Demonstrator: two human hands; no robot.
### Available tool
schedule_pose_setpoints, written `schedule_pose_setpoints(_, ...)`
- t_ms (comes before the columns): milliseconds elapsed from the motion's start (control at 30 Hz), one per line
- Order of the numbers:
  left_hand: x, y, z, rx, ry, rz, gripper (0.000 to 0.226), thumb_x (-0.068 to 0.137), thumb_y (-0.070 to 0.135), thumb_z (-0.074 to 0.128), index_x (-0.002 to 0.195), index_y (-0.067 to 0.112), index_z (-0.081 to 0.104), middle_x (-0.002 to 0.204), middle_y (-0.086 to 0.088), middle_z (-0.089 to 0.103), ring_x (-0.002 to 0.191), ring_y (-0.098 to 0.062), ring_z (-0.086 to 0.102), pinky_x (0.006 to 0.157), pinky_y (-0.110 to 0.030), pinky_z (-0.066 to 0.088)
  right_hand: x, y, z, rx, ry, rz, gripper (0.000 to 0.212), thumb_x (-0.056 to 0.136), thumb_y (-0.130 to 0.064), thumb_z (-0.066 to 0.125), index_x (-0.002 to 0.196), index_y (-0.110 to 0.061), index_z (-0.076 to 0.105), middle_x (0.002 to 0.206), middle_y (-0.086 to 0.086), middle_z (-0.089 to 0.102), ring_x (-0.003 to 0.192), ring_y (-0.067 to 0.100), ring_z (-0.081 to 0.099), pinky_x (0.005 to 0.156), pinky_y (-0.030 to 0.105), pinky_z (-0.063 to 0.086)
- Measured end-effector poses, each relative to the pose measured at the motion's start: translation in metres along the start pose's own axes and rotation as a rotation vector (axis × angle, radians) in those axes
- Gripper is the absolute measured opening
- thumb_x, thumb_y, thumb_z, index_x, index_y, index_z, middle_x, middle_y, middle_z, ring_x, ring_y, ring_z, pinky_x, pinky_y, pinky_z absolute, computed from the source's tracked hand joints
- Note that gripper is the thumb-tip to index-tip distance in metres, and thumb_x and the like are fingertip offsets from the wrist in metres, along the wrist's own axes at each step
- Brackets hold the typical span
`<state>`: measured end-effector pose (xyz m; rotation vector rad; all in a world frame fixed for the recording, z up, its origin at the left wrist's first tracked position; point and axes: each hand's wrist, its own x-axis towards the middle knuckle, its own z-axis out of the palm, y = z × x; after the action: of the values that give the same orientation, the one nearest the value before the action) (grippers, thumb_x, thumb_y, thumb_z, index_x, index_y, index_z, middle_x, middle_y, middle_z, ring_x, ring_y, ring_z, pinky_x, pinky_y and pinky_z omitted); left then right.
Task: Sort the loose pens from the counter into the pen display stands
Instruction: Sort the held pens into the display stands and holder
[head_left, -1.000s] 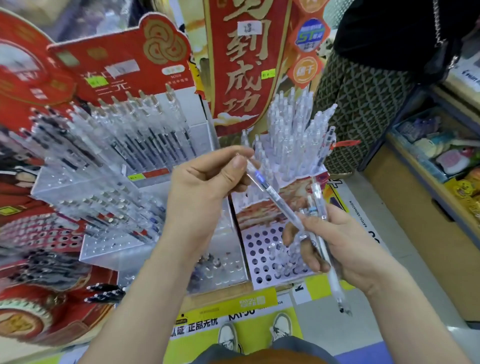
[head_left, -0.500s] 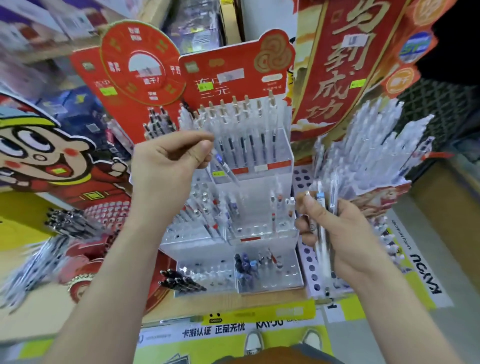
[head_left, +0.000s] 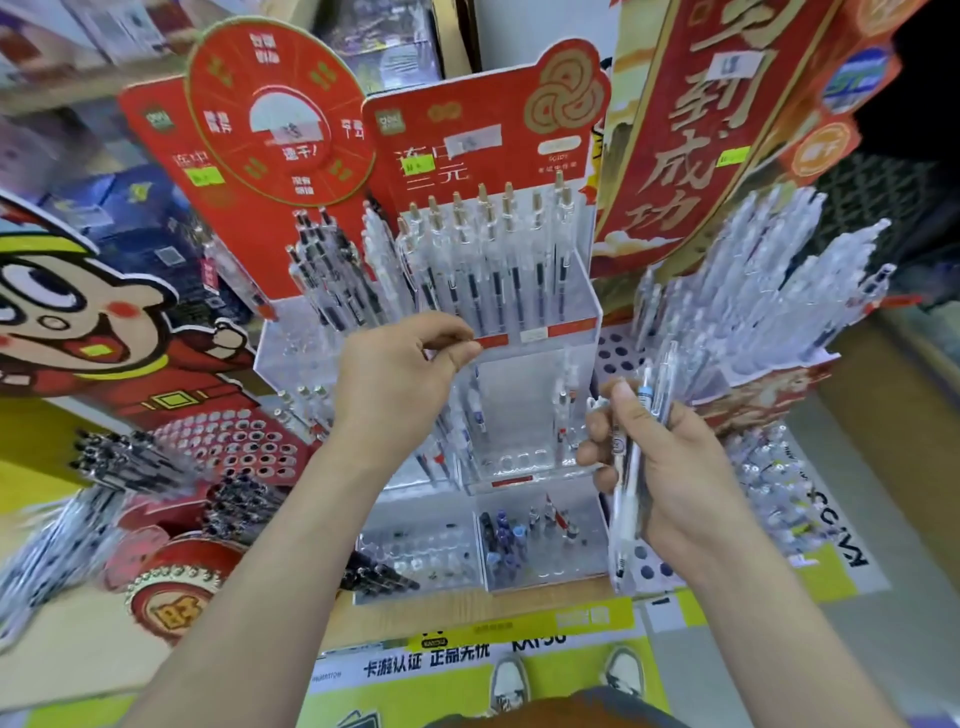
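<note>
The left hand (head_left: 400, 379) pinches at the clear tiered stand (head_left: 524, 405), centre frame. At four o'clock, the right hand (head_left: 670, 467) grips several clear pens (head_left: 626, 478), tips down.

Clear pens (head_left: 631, 467) (upright) before tiered stand (head_left: 524, 395)

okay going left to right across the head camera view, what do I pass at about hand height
Cartoon figure sign → left hand → clear pen stand → right hand holding pens → white pens in the right stand.

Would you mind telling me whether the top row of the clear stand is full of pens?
Nearly full: the top row shows upright pens side by side, with its left end hidden behind the left hand.
</note>
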<state>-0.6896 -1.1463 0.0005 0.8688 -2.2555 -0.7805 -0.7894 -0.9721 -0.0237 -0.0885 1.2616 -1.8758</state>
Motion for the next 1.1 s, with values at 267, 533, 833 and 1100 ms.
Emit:
schedule_pose_setpoints(267,-0.004,-0.008,0.006,0.25,-0.051,0.103,0.017,0.084,0.033,0.071,0.092,0.019,0.077,0.084,0.004,0.075,0.074,-0.017,0.067,0.071,-0.033,0.056,0.001,0.0,0.002,-0.1,-0.023,-0.01,0.018,0.096,-0.027,0.052,0.095,-0.01,0.058,0.074,0.006,0.069,0.053,0.018,0.063,0.041,0.022,0.044)
schedule_pose_setpoints(533,-0.001,-0.016,0.01,0.402,-0.104,0.292,0.022,0.08,0.026,0.061,0.079,0.01,0.075,0.069,-0.007,0.071,0.062,-0.028,0.067,0.058,-0.04,0.057,-0.003,-0.002,0.004,-0.172,-0.056,-0.096,0.031,0.078,-0.028,0.063,0.102,-0.009,0.066,0.068,0.002,0.065,0.061,0.019,0.067,0.047,0.027,0.052)
schedule_pose_setpoints(833,0.003,-0.025,0.016,0.656,-0.19,0.4,0.021,0.073,0.006,0.079,0.06,0.013,0.064,0.049,-0.002,0.056,0.042,-0.025,0.053,0.044,-0.024,0.039,-0.002,-0.003,0.006,-0.032,-0.146,0.004,0.03,0.084,-0.025,0.06,0.104,-0.002,0.06,0.076,0.01,0.066,0.059,0.02,0.062,0.048,0.024,0.049)
schedule_pose_setpoints(1100,-0.022,0.049,-0.011,-0.433,-0.441,-0.085,0.019,0.09,0.013,0.064,0.103,0.024,0.071,0.084,0.013,0.074,0.052,-0.009,0.05,0.05,-0.019,0.045,-0.005,-0.002,0.016,0.082,-0.209,0.048,0.031,0.085,-0.021,0.058,0.11,-0.005,0.066,0.074,0.007,0.062,0.054,0.017,0.059,0.047,0.023,0.05)
